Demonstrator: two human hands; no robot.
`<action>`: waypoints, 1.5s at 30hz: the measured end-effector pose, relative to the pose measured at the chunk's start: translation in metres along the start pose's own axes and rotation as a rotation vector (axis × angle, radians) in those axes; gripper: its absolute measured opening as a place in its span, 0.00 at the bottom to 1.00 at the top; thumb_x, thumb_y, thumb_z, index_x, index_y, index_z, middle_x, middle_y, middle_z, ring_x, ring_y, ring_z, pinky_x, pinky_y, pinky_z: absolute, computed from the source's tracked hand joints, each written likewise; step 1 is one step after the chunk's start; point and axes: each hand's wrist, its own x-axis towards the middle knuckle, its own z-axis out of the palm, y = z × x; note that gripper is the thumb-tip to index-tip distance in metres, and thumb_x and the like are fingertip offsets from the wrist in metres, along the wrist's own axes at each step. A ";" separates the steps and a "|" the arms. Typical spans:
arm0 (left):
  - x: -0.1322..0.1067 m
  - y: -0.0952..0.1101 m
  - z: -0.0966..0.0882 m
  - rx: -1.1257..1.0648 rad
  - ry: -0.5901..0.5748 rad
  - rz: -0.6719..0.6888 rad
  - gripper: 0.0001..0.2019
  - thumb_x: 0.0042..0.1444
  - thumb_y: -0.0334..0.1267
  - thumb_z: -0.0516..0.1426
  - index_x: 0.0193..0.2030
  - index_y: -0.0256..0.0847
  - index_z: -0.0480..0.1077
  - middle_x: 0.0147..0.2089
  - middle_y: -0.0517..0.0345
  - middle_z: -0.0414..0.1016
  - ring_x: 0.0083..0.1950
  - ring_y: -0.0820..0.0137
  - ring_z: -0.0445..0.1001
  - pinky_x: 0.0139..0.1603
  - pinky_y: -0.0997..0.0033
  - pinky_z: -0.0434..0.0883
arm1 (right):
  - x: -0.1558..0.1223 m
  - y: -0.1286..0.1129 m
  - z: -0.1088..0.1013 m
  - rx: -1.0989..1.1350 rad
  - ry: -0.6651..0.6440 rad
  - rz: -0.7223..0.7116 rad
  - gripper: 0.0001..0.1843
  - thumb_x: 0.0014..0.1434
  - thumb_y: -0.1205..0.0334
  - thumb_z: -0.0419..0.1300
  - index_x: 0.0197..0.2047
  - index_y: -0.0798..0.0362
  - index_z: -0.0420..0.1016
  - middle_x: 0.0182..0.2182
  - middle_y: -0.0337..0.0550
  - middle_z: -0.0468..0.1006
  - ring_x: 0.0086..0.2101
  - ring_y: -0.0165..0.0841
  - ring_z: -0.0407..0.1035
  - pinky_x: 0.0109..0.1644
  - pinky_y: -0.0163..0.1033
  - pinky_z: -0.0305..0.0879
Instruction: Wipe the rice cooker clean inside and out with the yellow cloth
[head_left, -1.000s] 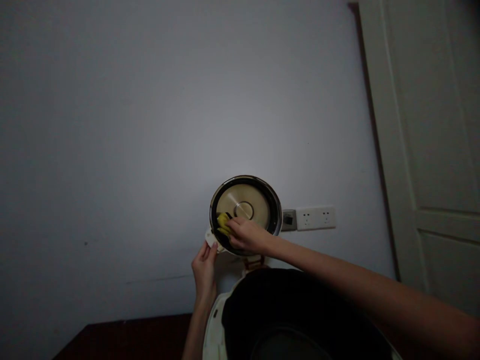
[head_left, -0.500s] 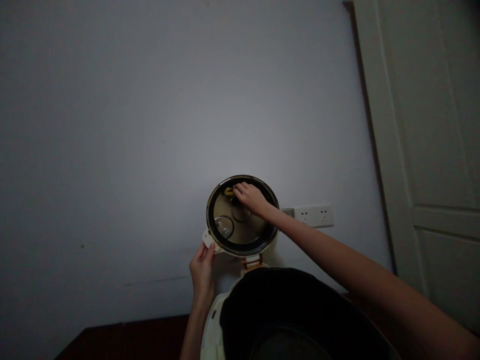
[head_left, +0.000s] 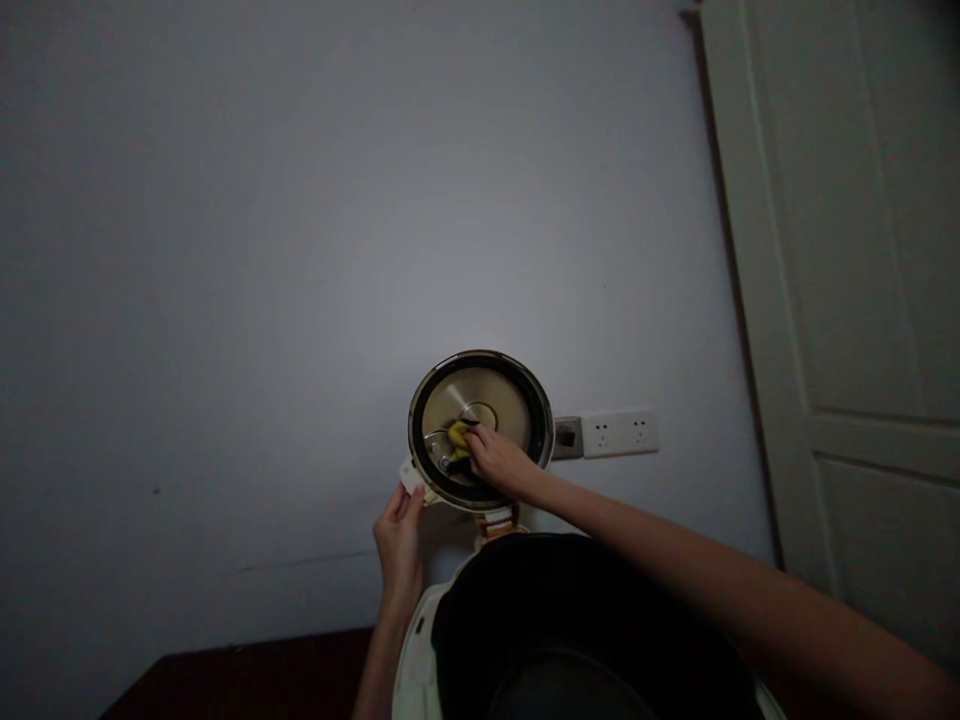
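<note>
The round lid [head_left: 480,388] of a white pressure cooker [head_left: 417,655] stands raised on its hinge, its metal inner side facing me. My left hand [head_left: 400,535] grips the white tab at the lid's lower left edge, thumb in front. In my right hand [head_left: 499,460] is a bunched yellow cloth [head_left: 458,440], pressed against the lower left of the inner side, near the valve fittings. My fingers cover part of the cloth. Below the lid, the cooker's dark inner pot [head_left: 570,620] lies open toward me.
A white power socket strip [head_left: 620,434] and a grey socket [head_left: 568,438] sit on the wall right of the lid. The cooker stands on a dark red table [head_left: 255,670] against the pale wall. A light panelled door [head_left: 847,300] is at the right.
My right hand has moved the cloth down from the upper part of the lid's inner side to the lower left, by the valves. My left hand keeps its grip on the tab.
</note>
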 end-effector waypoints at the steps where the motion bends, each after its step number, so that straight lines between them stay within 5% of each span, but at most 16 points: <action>1: 0.000 0.000 0.000 -0.001 0.003 -0.002 0.16 0.48 0.32 0.62 0.46 0.33 0.75 0.43 0.48 0.78 0.39 0.70 0.76 0.47 0.67 0.71 | 0.008 0.003 -0.002 0.004 0.014 0.011 0.16 0.60 0.68 0.52 0.53 0.57 0.61 0.48 0.52 0.67 0.48 0.38 0.64 0.51 0.42 0.65; 5: -0.002 0.003 0.001 0.002 0.001 0.002 0.16 0.49 0.31 0.61 0.46 0.34 0.75 0.44 0.48 0.78 0.40 0.69 0.76 0.48 0.66 0.70 | 0.024 0.033 -0.012 -0.008 0.085 0.186 0.15 0.62 0.70 0.47 0.52 0.61 0.60 0.47 0.57 0.66 0.49 0.42 0.63 0.51 0.46 0.64; 9: -0.006 0.007 0.004 0.011 0.016 0.005 0.16 0.49 0.31 0.61 0.47 0.33 0.75 0.46 0.47 0.78 0.41 0.69 0.76 0.51 0.64 0.69 | 0.002 0.050 -0.009 -0.029 0.073 0.257 0.16 0.60 0.72 0.47 0.51 0.66 0.61 0.46 0.61 0.66 0.45 0.44 0.65 0.49 0.48 0.65; 14: -0.006 0.007 0.004 0.008 0.021 -0.001 0.17 0.49 0.30 0.61 0.47 0.34 0.75 0.47 0.47 0.77 0.41 0.69 0.76 0.51 0.64 0.69 | -0.020 0.022 0.002 -0.022 -0.013 0.036 0.16 0.60 0.72 0.50 0.52 0.63 0.64 0.45 0.56 0.68 0.46 0.40 0.65 0.50 0.44 0.65; 19: -0.003 0.005 0.002 0.011 0.006 0.005 0.17 0.49 0.31 0.61 0.48 0.34 0.74 0.46 0.47 0.78 0.41 0.69 0.76 0.49 0.67 0.69 | 0.021 0.002 -0.006 -0.045 0.006 -0.045 0.17 0.63 0.71 0.48 0.55 0.58 0.63 0.48 0.53 0.67 0.48 0.38 0.62 0.51 0.42 0.64; 24: -0.002 0.005 0.000 0.004 -0.017 -0.004 0.18 0.47 0.33 0.62 0.48 0.34 0.75 0.47 0.48 0.78 0.39 0.70 0.76 0.44 0.71 0.70 | 0.057 0.034 -0.032 -0.114 0.051 0.115 0.19 0.63 0.73 0.43 0.56 0.63 0.60 0.50 0.60 0.65 0.49 0.43 0.61 0.52 0.46 0.62; 29: -0.002 0.005 -0.002 -0.028 -0.012 -0.038 0.19 0.46 0.32 0.63 0.47 0.34 0.75 0.46 0.48 0.78 0.39 0.70 0.76 0.43 0.72 0.71 | 0.029 0.064 -0.045 -0.161 -0.030 0.193 0.18 0.62 0.74 0.43 0.54 0.62 0.61 0.49 0.60 0.66 0.48 0.44 0.62 0.49 0.45 0.63; 34: -0.003 0.010 -0.001 -0.034 -0.031 -0.056 0.18 0.45 0.31 0.63 0.45 0.34 0.75 0.44 0.49 0.78 0.38 0.70 0.76 0.43 0.71 0.71 | -0.020 0.038 -0.031 -0.121 -0.148 0.167 0.14 0.57 0.74 0.49 0.47 0.62 0.66 0.43 0.57 0.70 0.42 0.41 0.67 0.43 0.41 0.64; 38: -0.005 0.017 0.001 -0.087 -0.013 -0.088 0.11 0.51 0.33 0.58 0.41 0.34 0.75 0.44 0.49 0.78 0.40 0.69 0.76 0.44 0.70 0.72 | -0.032 0.010 -0.027 -0.041 -0.203 0.030 0.12 0.55 0.69 0.53 0.45 0.57 0.68 0.41 0.50 0.72 0.42 0.38 0.67 0.46 0.39 0.63; 42: -0.005 0.022 0.004 -0.161 0.051 -0.148 0.11 0.57 0.35 0.51 0.39 0.33 0.74 0.46 0.44 0.77 0.44 0.67 0.77 0.48 0.67 0.71 | -0.011 -0.011 -0.043 0.108 0.014 -0.022 0.16 0.58 0.65 0.52 0.51 0.56 0.65 0.44 0.50 0.70 0.41 0.36 0.66 0.44 0.38 0.63; 45: -0.003 0.021 0.003 -0.175 0.081 -0.175 0.12 0.59 0.35 0.49 0.38 0.33 0.73 0.43 0.45 0.78 0.42 0.67 0.77 0.48 0.67 0.71 | 0.015 -0.032 -0.058 0.117 0.149 -0.254 0.16 0.59 0.63 0.53 0.51 0.56 0.66 0.45 0.52 0.70 0.43 0.38 0.65 0.45 0.42 0.62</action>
